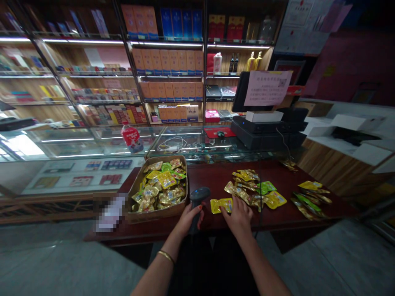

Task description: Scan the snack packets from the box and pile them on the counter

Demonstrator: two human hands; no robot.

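My left hand (186,220) is wrapped round the handle of a dark handheld barcode scanner (199,194), whose head shows a small blue light. Just to its right, my right hand (240,217) grips the edge of a yellow snack packet (218,205) low over the dark red table (203,174), thumb on the near side. Beyond my right fingers lies a loose group of gold snack packets (240,190), with a green packet (266,187) and another yellow packet (275,200) beside it. Left of the scanner stands an open cardboard box (135,216) full of similar packets.
Another small pile of packets (311,199) lies at the table's right. Behind is a glass counter (101,142) with a red-labelled bottle (132,137), a white cable (173,144) and a monitor (242,92). A blurred-out item (109,213) lies at the left edge.
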